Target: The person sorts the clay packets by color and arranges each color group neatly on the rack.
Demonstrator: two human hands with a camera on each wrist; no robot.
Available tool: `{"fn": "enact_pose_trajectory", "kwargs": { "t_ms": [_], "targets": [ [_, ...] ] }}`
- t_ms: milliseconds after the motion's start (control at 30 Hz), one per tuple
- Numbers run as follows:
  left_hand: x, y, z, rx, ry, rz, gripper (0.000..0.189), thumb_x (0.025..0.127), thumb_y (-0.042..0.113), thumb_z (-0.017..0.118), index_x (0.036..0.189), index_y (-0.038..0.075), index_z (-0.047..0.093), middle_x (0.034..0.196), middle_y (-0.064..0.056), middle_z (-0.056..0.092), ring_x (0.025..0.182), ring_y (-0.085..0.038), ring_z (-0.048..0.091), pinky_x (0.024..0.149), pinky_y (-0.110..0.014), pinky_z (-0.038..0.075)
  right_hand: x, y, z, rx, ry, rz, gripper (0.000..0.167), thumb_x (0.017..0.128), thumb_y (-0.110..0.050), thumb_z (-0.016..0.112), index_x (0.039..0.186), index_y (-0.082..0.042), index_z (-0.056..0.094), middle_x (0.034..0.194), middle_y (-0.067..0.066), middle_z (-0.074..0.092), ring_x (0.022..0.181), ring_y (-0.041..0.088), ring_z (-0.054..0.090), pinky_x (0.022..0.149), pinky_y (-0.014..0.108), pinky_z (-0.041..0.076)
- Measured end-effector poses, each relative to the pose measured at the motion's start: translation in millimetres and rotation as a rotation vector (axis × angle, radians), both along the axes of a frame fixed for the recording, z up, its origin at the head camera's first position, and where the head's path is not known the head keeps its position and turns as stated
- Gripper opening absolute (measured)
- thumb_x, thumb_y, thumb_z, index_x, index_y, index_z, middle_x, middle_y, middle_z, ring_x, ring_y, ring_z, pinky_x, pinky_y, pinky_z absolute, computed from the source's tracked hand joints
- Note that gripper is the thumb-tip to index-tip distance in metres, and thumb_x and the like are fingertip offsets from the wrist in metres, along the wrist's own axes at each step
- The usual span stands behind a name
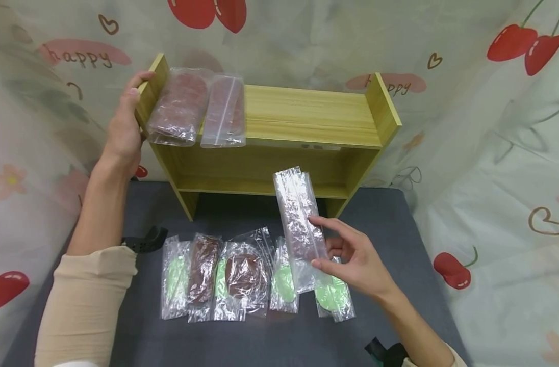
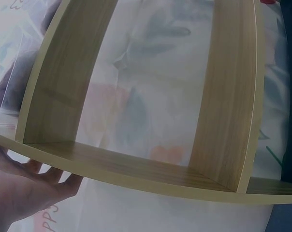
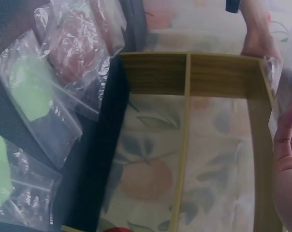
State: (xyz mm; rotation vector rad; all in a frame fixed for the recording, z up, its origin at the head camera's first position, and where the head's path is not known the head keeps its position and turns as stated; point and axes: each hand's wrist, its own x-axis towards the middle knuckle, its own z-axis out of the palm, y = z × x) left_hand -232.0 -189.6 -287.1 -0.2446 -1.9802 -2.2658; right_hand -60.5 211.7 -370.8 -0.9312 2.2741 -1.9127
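Note:
At the upper left, my left hand [image 1: 125, 125] grips the left side panel of a small wooden shelf [image 1: 307, 114]. Its fingers lie behind the panel edge in the left wrist view. My right hand [image 1: 355, 257] pinches a long folded clear zip bag [image 1: 298, 219] by its right edge, thumb and forefinger on it. The bag is held in front of the shelf, above the table; its contents look pale reddish. Two clear bags with dull red contents, a wider bag [image 1: 180, 104] and a narrower bag [image 1: 224, 109], lie side by side on the shelf's top board, against the left panel.
Below the shelf, several clear bags lie in a row on the dark grey table [image 1: 192, 344]: some hold light green pieces [image 1: 284, 283], others a brown round piece [image 1: 243, 275] or a brown strip [image 1: 203, 270]. A printed curtain [image 1: 500, 204] surrounds the table.

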Motion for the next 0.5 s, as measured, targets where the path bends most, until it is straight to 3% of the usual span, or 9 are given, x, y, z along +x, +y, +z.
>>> {"fn": "enact_pose_trajectory", "kwargs": {
  "t_ms": [267,500],
  "targets": [
    [-0.2,-1.0,-0.4,-0.011,-0.001,0.0,0.042,0.105,0.034,0.026,0.141,0.032,0.047,0.122,-0.005,0.042,0.1,-0.02,0.046,0.084,-0.036,0.035,-7.8,-7,18.6,0.015,-0.018,0.007,0.065,0.079,0.017,0.073,0.138,0.002,0.05,0.121,0.015,0.057,0.069,0.019,0.061,0.054,0.028,0.048],
    [-0.9,0.2,0.5,-0.003,-0.007,0.002,0.042,0.105,0.032,0.026,0.141,0.031,0.048,0.12,-0.005,0.044,0.098,-0.019,0.047,0.082,-0.035,0.036,-16.9,-10,34.2,0.026,0.003,0.014,0.065,0.079,0.016,0.072,0.139,0.002,0.05,0.136,0.014,0.053,0.073,0.018,0.06,0.058,0.026,0.049]
  ]
}}
